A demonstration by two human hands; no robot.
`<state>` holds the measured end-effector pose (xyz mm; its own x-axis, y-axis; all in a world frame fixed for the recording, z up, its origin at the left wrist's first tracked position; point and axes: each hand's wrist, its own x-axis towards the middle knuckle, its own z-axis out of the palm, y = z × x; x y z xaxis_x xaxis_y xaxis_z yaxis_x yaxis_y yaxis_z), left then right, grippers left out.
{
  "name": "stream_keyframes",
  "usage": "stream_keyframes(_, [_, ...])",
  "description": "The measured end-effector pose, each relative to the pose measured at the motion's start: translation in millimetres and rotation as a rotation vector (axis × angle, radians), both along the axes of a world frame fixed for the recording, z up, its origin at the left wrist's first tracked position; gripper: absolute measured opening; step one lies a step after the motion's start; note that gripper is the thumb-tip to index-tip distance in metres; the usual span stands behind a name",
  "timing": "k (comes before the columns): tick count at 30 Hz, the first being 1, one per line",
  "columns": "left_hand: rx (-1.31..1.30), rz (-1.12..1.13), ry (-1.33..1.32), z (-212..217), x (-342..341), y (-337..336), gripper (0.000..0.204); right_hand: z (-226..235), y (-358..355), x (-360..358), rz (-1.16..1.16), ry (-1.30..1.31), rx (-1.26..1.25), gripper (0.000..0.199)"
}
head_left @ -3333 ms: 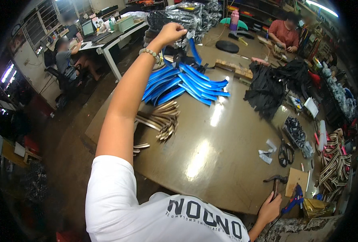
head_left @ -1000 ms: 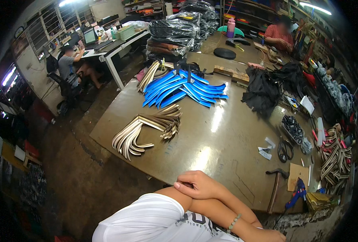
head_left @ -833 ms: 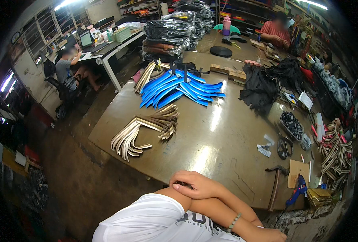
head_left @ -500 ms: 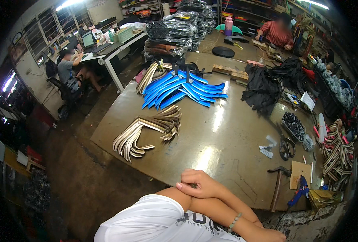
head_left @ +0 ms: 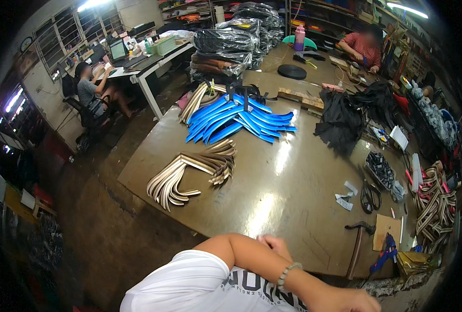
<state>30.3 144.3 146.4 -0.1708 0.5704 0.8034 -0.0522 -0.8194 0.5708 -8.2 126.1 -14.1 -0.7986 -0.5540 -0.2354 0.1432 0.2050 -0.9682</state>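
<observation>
Left hand [head_left: 352, 300] and right hand [head_left: 276, 244] apart; hammer [head_left: 357, 247] lies on the tabletop [head_left: 303, 177], near both.
Arms cross at the near edge; the right hand is partly hidden behind the left forearm [head_left: 257, 253], and whether either hand's fingers are closed cannot be told. In this assessment, sound handling calls for uncrossed arms, a grip well down the hammer's handle, and its head kept clear of the tan card [head_left: 386, 231] and blue tool [head_left: 386, 255].

the left hand [head_left: 353, 301] is blurred and cut off below, its forearm [head_left: 257, 256] partly hiding the right hand [head_left: 276, 245]
</observation>
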Motion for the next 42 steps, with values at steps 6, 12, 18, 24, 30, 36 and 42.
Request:
stream_keyframes(6, [0.000,-0.225,0.095,38.5,-1.5,-21.0,0.024,-24.9,10.9,10.5,0.022,0.069,-0.115,0.029])
stream_keyframes(12, [-0.007,-0.246,0.180,36.6,-1.7,-24.5,0.020,-29.3,8.6,8.7,0.053,0.247,-0.081,0.028])
stream_keyframes(18, [-0.017,-0.257,0.225,36.2,-1.7,-26.1,0.017,-19.8,6.5,10.4,0.061,0.344,-0.025,0.028])
stream_keyframes(24, [0.028,-0.314,0.202,20.6,-14.7,-28.1,0.016,-10.7,15.5,5.6,0.045,-0.062,-0.209,0.034])
stream_keyframes(30, [-0.329,0.068,0.152,-31.1,-64.9,-76.1,0.015,6.2,88.4,16.8,-0.476,0.425,0.251,0.025])
stream_keyframes(36, [-1.226,1.108,-0.129,-85.4,-188.0,-203.5,0.016,1.0,181.9,13.1,-1.038,0.786,1.291,0.028])
stream_keyframes(42, [-1.014,1.385,0.354,-114.4,-306.6,-150.9,0.029,-23.4,200.6,4.1,-1.025,0.652,1.411,0.034])
